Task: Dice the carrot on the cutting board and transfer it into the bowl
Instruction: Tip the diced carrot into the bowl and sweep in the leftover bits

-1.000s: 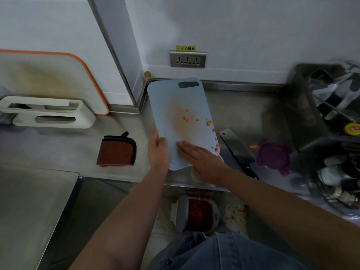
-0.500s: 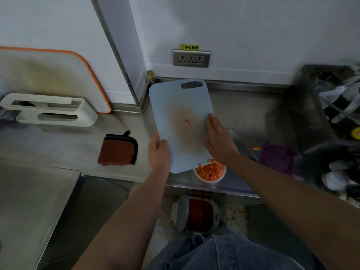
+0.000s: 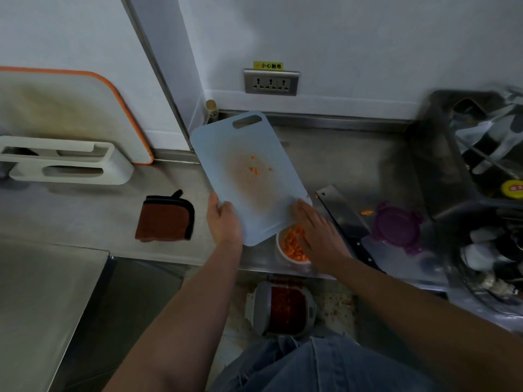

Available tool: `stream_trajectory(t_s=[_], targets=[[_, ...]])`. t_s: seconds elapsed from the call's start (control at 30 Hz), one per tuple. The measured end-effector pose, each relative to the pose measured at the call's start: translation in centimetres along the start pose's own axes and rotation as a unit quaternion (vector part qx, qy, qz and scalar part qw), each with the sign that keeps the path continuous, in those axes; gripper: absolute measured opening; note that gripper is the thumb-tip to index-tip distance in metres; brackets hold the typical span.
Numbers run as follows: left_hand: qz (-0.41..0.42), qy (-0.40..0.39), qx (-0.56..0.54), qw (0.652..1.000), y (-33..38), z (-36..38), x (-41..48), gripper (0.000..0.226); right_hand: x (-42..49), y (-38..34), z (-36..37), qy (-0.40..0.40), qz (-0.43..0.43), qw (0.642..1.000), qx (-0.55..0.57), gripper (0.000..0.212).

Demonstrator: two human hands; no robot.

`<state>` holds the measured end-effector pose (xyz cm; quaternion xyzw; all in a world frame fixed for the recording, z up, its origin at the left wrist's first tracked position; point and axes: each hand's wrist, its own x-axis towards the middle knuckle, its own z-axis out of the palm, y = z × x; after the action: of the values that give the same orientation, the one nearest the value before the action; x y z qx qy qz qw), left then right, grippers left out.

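Observation:
A pale blue cutting board [image 3: 246, 154] lies tilted, its near end over a small white bowl [image 3: 280, 251] filled with diced carrot [image 3: 293, 243]. My left hand [image 3: 223, 219] grips the board's near left edge. My right hand [image 3: 317, 230] lies flat with straight fingers at the board's near right corner, partly over the bowl. A few carrot bits [image 3: 254, 169] stay on the board's middle. The bowl's right side is hidden under my right hand.
A cleaver [image 3: 343, 213] lies right of the bowl beside a purple lid [image 3: 396, 226] and a stray carrot piece [image 3: 367, 212]. A brown cloth [image 3: 165, 216] sits left. A dish rack [image 3: 486, 176] fills the right. A bin [image 3: 283, 309] stands on the floor below the counter edge.
My right hand swept up the board, then back down to its near right corner, pushing carrot bits off into the bowl. The board has turned slightly, its near end swinging right.

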<state>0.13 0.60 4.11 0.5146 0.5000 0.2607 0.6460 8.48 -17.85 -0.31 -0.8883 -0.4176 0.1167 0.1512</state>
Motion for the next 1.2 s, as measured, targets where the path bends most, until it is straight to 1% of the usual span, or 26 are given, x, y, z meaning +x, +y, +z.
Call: stream_trajectory(t_s=[0.1, 0.17, 0.23, 0.33, 0.43, 0.5, 0.57, 0.63, 0.7, 0.8, 0.9, 0.97, 1.0, 1.1, 1.17, 1.2], targets=[[-0.015, 0.019, -0.022, 0.999, 0.1, -0.1, -0.2, 0.039, 1.0, -1.1, -0.1, -0.013, -0.043, 0.999, -0.023, 0.067], [-0.026, 0.028, -0.043, 0.998, 0.3, -0.3, -0.4, 0.037, 0.9, -1.2, 0.0, -0.019, -0.050, 0.998, -0.042, 0.067], [-0.031, 0.030, -0.052, 0.998, 0.3, -0.7, -0.4, 0.038, 0.3, -0.6, 0.5, -0.025, -0.030, 0.998, -0.051, 0.065], [-0.025, 0.031, -0.046, 0.998, 0.0, -1.2, -0.2, 0.043, -0.4, -0.2, 0.7, -0.020, 0.012, 0.999, -0.033, 0.065], [-0.024, 0.031, -0.044, 0.998, -0.1, -1.5, -0.4, 0.041, 0.8, -1.3, 0.0, -0.001, 0.002, 1.000, -0.024, 0.067], [-0.039, 0.033, -0.059, 0.997, -0.1, -1.5, -0.5, 0.044, 2.1, -2.2, -0.5, 0.005, 0.015, 1.000, -0.014, 0.069], [-0.052, 0.040, -0.076, 0.995, -0.1, -1.7, -0.6, 0.047, 2.7, -2.6, -0.5, -0.011, 0.045, 0.999, -0.002, 0.068], [-0.050, 0.044, -0.061, 0.996, -0.3, -2.1, -0.5, 0.046, 2.4, -2.4, -0.1, -0.022, 0.074, 0.997, 0.012, 0.066], [-0.050, 0.052, -0.046, 0.996, -1.1, -2.6, 0.4, 0.047, 1.6, -1.8, 0.3, -0.017, 0.079, 0.996, 0.024, 0.063], [-0.080, 0.068, -0.061, 0.993, -2.2, -2.9, 1.6, 0.050, 0.8, -1.0, 0.4, -0.002, 0.076, 0.997, 0.020, 0.060], [-0.081, 0.095, -0.046, 0.991, -2.8, -2.7, 1.7, 0.045, -0.1, 0.0, -0.2, 0.034, 0.139, 0.990, 0.016, 0.058], [-0.078, 0.098, -0.049, 0.991, -3.0, -2.3, 1.5, 0.045, -0.8, 1.0, -0.1, 0.033, 0.195, 0.980, 0.010, 0.055], [-0.084, 0.100, -0.049, 0.990, -3.3, -2.0, 1.6, 0.046, -1.1, 1.4, 0.0, 0.017, 0.223, 0.974, 0.019, 0.053], [-0.103, 0.090, -0.079, 0.987, -3.9, -1.2, 1.7, 0.048, -1.4, 2.2, 0.2, -0.047, 0.296, 0.948, 0.105, 0.047], [-0.112, 0.076, -0.097, 0.986, -4.5, -0.8, 1.8, 0.048, -1.5, 2.4, 0.4, -0.074, 0.308, 0.937, 0.149, 0.036], [-0.119, 0.068, -0.100, 0.986, -4.7, -0.7, 1.9, 0.046, -1.6, 2.5, 0.6, -0.074, 0.306, 0.934, 0.167, 0.031]])
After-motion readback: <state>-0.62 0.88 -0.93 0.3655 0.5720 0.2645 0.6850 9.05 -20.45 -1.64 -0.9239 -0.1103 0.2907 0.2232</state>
